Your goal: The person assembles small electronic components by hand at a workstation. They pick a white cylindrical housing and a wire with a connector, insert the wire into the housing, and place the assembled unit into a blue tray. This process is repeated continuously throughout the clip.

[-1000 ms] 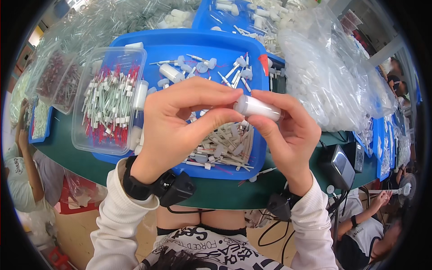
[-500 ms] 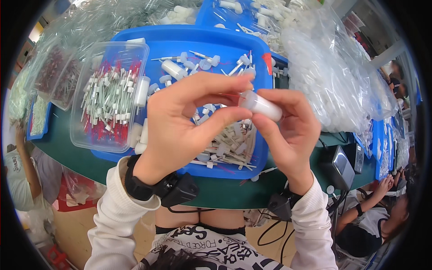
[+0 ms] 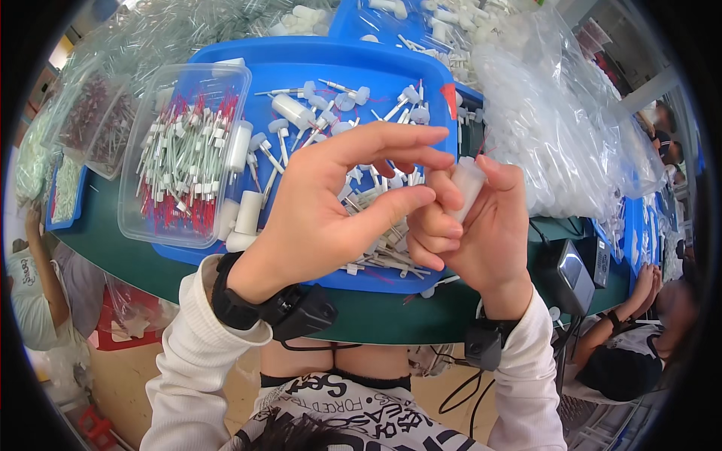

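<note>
My right hand [image 3: 490, 244] grips a short white translucent plastic cylinder [image 3: 468, 183], tilted upward, between its thumb and curled fingers. Just left of it, my left hand [image 3: 289, 214] has thumb and index finger spread apart, and nothing shows between them; its index fingertip is close to the right hand's fingers. Beneath both hands lies a blue tray [image 3: 316, 49] holding several thin white-and-metal stems with round translucent caps and fine red wires. A similar capped cylinder [image 3: 293, 111] lies in that tray. My left hand hides part of the tray.
At left, a clear plastic box [image 3: 129, 203] of wired parts rests on the tray's edge, beside white cylinders [image 3: 249, 212]. Large clear bags [image 3: 549, 128] stand at right, behind a black boxy device [image 3: 564, 278] on the green table [image 3: 361, 323]. Other people sit at both sides.
My hands have separated: the left fingers came off the cylinder and spread. My right hand has turned the cylinder from lying sideways to nearly upright, fingers now curled around it.
</note>
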### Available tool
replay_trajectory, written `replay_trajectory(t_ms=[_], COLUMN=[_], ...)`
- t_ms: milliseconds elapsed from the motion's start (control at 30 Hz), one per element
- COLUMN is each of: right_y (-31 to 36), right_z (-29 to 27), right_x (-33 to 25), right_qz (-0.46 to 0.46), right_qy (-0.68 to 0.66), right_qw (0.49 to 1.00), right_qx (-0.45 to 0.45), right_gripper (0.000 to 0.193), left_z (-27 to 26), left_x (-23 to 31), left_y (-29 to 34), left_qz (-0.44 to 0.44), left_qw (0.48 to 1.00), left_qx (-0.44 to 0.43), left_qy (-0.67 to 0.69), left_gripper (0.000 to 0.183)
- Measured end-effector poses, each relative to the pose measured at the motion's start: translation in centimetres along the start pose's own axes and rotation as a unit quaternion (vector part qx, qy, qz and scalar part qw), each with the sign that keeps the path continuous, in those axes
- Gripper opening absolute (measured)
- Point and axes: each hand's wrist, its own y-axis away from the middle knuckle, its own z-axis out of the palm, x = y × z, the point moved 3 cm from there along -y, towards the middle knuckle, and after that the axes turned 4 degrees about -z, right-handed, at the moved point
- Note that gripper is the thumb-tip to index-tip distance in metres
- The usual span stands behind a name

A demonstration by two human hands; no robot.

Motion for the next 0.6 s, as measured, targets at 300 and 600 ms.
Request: replay_trajectory(t_ms=[300,600], right_y=[-0.11,-0.11], right_z=[-0.03,-0.55], right_x=[-0.18,-0.22], right_qz=[0.005,-0.008], right_qy=[-0.041,0.006], right_qw=[0.998,0.997], right_qx=[-0.056,-0.073], right_gripper=[0.039,0.037], left_z=[-0.12,0.14], left_x=[-0.29,-0.42], left_y=[0.15,0.31], left_qz=[-0.038,-0.064], left_qw=[0.999,0.997], left_qx=[-0.014,-0.032], left_qy=[0.005,-0.014], left_gripper=[0.035,0.032])
